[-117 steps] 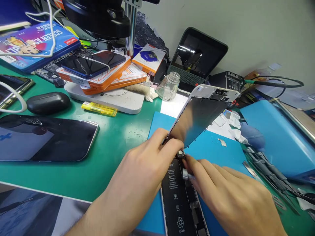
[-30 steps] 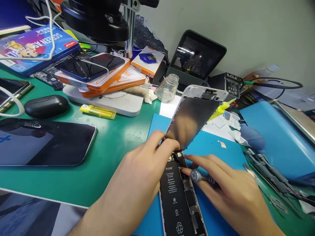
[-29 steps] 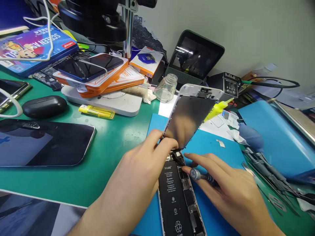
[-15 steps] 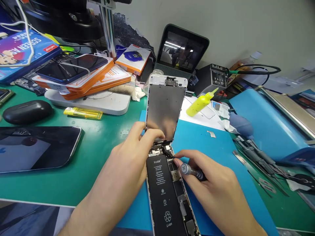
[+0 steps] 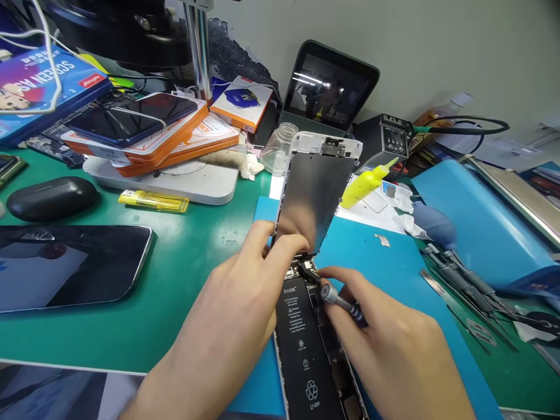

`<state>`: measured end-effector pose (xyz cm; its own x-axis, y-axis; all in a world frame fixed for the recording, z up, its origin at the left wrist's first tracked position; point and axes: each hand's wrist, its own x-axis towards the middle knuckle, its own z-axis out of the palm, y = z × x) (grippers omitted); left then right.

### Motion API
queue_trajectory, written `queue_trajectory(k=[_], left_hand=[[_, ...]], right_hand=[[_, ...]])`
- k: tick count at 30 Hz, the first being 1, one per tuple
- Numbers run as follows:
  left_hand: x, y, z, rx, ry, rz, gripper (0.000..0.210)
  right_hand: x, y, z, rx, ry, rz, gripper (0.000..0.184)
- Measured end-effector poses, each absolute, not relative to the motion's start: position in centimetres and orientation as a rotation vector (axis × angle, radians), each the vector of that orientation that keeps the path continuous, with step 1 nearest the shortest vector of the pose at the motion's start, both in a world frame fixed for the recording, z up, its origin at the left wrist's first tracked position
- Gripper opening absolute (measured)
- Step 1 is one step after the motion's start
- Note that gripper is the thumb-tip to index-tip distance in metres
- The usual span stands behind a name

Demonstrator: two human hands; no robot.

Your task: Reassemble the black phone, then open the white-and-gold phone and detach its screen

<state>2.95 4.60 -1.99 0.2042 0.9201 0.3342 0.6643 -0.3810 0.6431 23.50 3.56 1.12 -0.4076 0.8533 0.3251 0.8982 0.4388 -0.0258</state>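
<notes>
An opened phone lies on the blue mat, its black battery (image 5: 301, 344) and inner boards exposed. The phone screen (image 5: 312, 192) is raised at the far end, its grey metal back towards me, leaning to the right. My left hand (image 5: 249, 291) grips the screen's lower left edge, thumb in front and fingers partly hidden behind. My right hand (image 5: 385, 326) holds a small grey screwdriver (image 5: 339, 300) tucked across its palm. The thumb and index fingertip of that hand touch the phone's upper right side, near a dark flex cable (image 5: 308, 271); whether they pinch it, I cannot tell.
A blue work mat (image 5: 371, 256) carries a small metal plate (image 5: 382, 240). To the right lie tweezers (image 5: 464, 280) and a blue blower (image 5: 434, 224). A yellow bottle (image 5: 365, 185) and glass jar (image 5: 280, 149) stand behind. Another phone (image 5: 74, 265) and yellow lighter (image 5: 153, 200) lie left.
The raised screen now leans further right, with my left hand still on it. The whole phone and both hands appear slightly further right in view, and the glass jar shows more.
</notes>
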Motion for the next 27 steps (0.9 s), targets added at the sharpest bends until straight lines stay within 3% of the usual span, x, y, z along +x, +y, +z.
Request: queue_trajectory(k=[6, 14, 19, 27], left_hand=[[3.0, 4.9, -2.0, 2.139, 1.429, 0.980, 0.055], [3.2, 4.7, -2.1, 2.155, 1.430, 0.998, 0.060], [3.2, 4.9, -2.0, 2.173, 1.418, 0.974, 0.056], [3.2, 4.9, -1.8, 2.203, 1.408, 1.018, 0.045]], right_hand=[[24.5, 3.5, 0.1, -1.469, -2.378, -0.105, 0.026], [24.7, 4.4, 0.0, -1.258, -2.549, -0.390, 0.028], [24.9, 4.6, 0.3, -1.149, -2.612, -0.559, 0.029], [25.4, 4.5, 0.0, -1.246, -2.567, -0.398, 0.027]])
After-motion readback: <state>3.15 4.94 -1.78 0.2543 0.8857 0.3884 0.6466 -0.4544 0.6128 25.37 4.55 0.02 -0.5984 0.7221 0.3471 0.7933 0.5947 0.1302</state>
